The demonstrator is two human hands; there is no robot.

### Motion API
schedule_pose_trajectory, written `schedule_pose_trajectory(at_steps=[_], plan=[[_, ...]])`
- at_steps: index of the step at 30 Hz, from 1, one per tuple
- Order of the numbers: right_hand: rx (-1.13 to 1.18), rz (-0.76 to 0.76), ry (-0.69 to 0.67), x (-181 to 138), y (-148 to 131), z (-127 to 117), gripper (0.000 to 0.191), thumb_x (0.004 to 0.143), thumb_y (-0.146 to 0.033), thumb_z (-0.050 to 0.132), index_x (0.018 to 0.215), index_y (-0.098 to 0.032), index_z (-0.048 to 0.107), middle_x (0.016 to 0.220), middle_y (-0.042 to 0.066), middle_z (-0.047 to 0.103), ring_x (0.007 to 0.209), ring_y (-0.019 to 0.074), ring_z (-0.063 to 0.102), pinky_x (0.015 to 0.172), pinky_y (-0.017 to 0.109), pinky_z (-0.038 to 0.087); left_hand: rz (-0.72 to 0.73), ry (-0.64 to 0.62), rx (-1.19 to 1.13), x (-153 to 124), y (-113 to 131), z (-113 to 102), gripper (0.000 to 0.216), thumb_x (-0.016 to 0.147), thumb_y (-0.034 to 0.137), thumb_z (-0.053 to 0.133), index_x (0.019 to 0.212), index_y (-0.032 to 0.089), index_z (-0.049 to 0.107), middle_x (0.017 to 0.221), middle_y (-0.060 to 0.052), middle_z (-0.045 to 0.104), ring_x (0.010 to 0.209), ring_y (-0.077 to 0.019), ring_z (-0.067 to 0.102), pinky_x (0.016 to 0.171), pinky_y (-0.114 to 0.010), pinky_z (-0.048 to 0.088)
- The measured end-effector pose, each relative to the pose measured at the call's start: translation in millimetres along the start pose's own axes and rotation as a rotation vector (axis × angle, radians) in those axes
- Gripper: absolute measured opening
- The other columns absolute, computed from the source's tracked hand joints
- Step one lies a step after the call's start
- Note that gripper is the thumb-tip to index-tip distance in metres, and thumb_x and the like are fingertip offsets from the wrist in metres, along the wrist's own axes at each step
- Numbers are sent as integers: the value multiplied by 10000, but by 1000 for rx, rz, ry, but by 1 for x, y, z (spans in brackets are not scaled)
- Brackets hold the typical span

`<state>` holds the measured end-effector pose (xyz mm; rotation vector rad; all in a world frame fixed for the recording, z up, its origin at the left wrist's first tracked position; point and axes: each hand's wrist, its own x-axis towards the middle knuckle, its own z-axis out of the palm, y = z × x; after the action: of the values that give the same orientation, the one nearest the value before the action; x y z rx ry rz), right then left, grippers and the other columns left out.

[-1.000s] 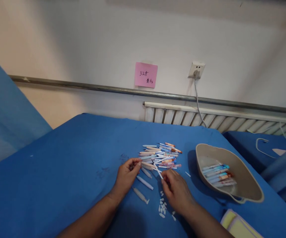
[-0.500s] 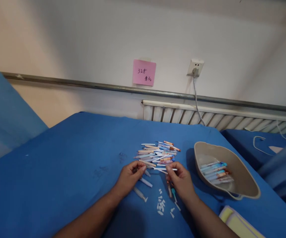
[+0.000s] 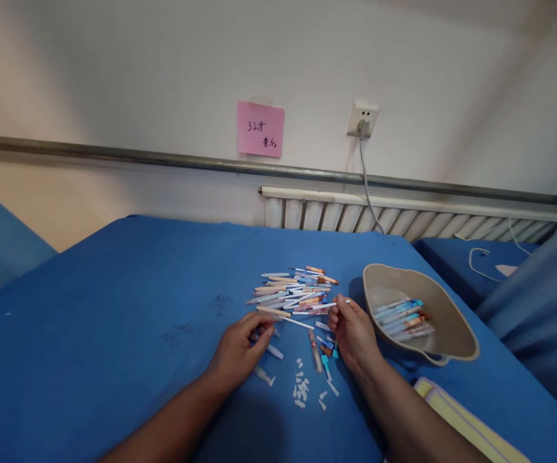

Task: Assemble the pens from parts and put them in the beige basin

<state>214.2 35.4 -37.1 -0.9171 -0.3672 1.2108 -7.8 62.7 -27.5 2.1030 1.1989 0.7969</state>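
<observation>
A pile of small pens and pen parts (image 3: 295, 292) lies on the blue cloth (image 3: 114, 321). My left hand (image 3: 237, 350) rests at the pile's near left edge, fingers curled on a pale pen barrel. My right hand (image 3: 353, 331) is at the pile's right side, pinching a thin white refill that points right. Several small white caps (image 3: 301, 389) and a few loose pens (image 3: 321, 354) lie between my hands. A beige bowl (image 3: 456, 337) to the right holds several finished pens (image 3: 401, 318).
A yellow and white pad (image 3: 471, 427) lies at the near right. Behind the table are a radiator (image 3: 404, 218), a wall rail, a pink note (image 3: 260, 128) and a socket with a grey cable (image 3: 361, 119). More blue cloth hangs at right.
My right hand has moved up and right from beside the caps to the pile's right side with a thin refill. A few pens now lie where it was. The view has shifted left.
</observation>
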Motion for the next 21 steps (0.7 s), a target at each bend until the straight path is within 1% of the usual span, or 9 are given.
schedule_pose_trajectory(at_steps=[1,3,4,6,9,14,18,21], plan=[[8,-7,22,1,0,0,324,605,-390,780,694,-173,557,562,-60,501,461,64,412,417,175,316,34,22,54,1,-4,-1,236,840,298,512,1022,213,635,984,-46,671,912,-197,605,823,-306,467],[17,-24,44,2,0,-1,323,611,-389,777,700,-170,556,554,-61,504,461,63,409,418,170,314,78,39,159,2,-11,-1,316,848,282,501,1146,216,583,1194,-74,608,1132,-236,519,986,-383,380],[16,-30,44,2,1,-1,323,613,-391,774,699,-169,556,550,-61,504,461,64,410,419,170,315,83,26,203,2,-15,-1,353,851,281,497,1193,210,554,1255,-85,572,1192,-250,474,1026,-414,338],[7,-41,32,1,2,0,321,619,-399,767,693,-168,556,541,-63,502,460,67,409,422,172,318,76,-16,260,3,-19,-1,388,858,281,487,1236,202,521,1296,-97,543,1227,-264,442,1044,-441,312],[-14,-43,26,0,5,1,314,634,-407,754,687,-165,562,534,-61,501,457,67,402,425,174,316,69,-42,271,2,-17,-2,334,866,267,473,1186,211,549,1228,-90,584,1168,-253,485,1004,-415,355],[-31,-38,27,-1,7,1,296,650,-402,744,694,-166,570,536,-56,507,460,69,398,430,175,319,29,-77,214,3,0,-9,198,855,244,471,990,208,610,1005,-67,645,965,-228,569,860,-353,424],[-36,-28,31,-2,6,2,287,647,-390,750,686,-169,571,541,-54,513,460,71,399,425,179,315,-32,-115,153,3,7,-13,153,839,258,472,880,198,607,861,-33,637,810,-196,583,720,-288,431],[-54,-31,17,-3,6,2,277,662,-393,738,688,-170,576,550,-51,516,459,73,393,427,184,312,-70,-172,119,2,8,-14,159,832,271,467,811,191,603,759,-6,621,704,-169,569,627,-248,407]])
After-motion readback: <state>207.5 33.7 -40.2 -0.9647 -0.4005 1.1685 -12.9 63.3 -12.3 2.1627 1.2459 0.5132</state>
